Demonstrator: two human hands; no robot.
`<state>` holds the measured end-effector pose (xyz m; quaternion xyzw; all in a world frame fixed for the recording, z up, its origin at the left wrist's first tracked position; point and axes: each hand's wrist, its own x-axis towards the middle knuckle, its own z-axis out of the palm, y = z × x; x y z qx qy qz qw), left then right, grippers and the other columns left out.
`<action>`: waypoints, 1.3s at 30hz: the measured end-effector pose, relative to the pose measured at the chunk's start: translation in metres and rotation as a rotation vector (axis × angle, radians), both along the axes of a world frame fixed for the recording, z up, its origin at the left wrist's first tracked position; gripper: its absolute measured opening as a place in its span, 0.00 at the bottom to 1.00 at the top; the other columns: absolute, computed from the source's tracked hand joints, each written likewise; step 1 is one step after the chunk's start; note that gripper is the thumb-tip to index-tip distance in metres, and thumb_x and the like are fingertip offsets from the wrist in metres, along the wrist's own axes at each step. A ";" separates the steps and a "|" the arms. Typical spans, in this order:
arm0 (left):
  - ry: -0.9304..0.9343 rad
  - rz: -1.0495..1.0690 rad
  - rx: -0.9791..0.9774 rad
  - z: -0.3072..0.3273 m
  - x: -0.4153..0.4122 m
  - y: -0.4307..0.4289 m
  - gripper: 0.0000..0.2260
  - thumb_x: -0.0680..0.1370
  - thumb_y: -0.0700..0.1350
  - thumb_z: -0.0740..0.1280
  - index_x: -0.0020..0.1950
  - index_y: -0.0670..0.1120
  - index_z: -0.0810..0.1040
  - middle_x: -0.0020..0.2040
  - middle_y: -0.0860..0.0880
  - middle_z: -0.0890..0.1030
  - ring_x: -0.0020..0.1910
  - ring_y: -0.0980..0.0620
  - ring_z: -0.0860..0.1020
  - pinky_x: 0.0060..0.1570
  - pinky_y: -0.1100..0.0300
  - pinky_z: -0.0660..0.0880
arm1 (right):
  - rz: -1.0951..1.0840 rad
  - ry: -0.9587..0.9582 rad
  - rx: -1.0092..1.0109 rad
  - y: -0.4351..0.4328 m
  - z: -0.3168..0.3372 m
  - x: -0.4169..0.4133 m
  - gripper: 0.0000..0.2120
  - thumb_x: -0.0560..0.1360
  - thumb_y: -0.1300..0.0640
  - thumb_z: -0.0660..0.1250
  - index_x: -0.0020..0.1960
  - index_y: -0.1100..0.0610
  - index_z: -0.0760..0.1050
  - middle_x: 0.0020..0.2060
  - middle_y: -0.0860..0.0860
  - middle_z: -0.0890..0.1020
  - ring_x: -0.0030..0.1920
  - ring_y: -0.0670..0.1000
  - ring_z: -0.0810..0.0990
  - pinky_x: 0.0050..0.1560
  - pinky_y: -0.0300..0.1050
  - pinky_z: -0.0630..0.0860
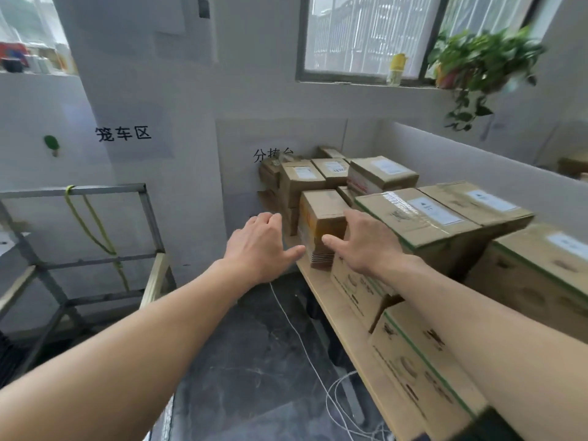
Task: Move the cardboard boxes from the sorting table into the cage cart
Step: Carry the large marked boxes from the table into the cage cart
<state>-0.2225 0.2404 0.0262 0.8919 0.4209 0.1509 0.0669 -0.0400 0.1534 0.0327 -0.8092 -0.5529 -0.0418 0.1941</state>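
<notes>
A small upright cardboard box (321,214) with a yellow side stands near the front edge of the wooden sorting table (321,288). My left hand (259,246) hovers spread open just left of it, off the table edge, not touching. My right hand (362,240) is open at the box's right front, thumb stretched toward its lower face; whether it touches is unclear. Large green-striped boxes (423,224) lie to the right under my right forearm. Smaller labelled boxes (331,173) are stacked behind. The metal cage cart (95,259) stands at the left.
A white partition (477,157) runs along the table's far side. A yellow-green strap (92,227) hangs from the cart's top rail. White cords (305,351) trail over the dark floor between cart and table. A potted plant (477,62) and a bottle sit on the windowsill.
</notes>
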 end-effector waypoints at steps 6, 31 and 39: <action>-0.028 -0.059 -0.014 0.003 0.070 -0.023 0.36 0.78 0.67 0.64 0.77 0.44 0.64 0.75 0.46 0.69 0.71 0.47 0.70 0.62 0.48 0.74 | -0.070 0.018 -0.001 -0.032 -0.002 0.068 0.22 0.75 0.34 0.65 0.60 0.48 0.71 0.51 0.46 0.79 0.49 0.49 0.78 0.46 0.48 0.81; 0.275 0.006 -0.333 -0.132 0.257 -0.138 0.31 0.78 0.68 0.61 0.70 0.45 0.70 0.65 0.46 0.74 0.60 0.44 0.76 0.56 0.49 0.77 | -0.244 0.201 -0.564 -0.145 -0.135 0.283 0.25 0.77 0.40 0.64 0.66 0.56 0.76 0.60 0.53 0.82 0.56 0.55 0.81 0.54 0.50 0.80; 0.280 -0.010 -0.373 -0.151 0.262 -0.153 0.31 0.78 0.66 0.63 0.71 0.46 0.69 0.67 0.46 0.72 0.59 0.45 0.77 0.54 0.51 0.78 | -0.263 0.214 -0.594 -0.153 -0.158 0.294 0.30 0.75 0.35 0.63 0.70 0.52 0.73 0.62 0.54 0.80 0.60 0.58 0.79 0.53 0.48 0.77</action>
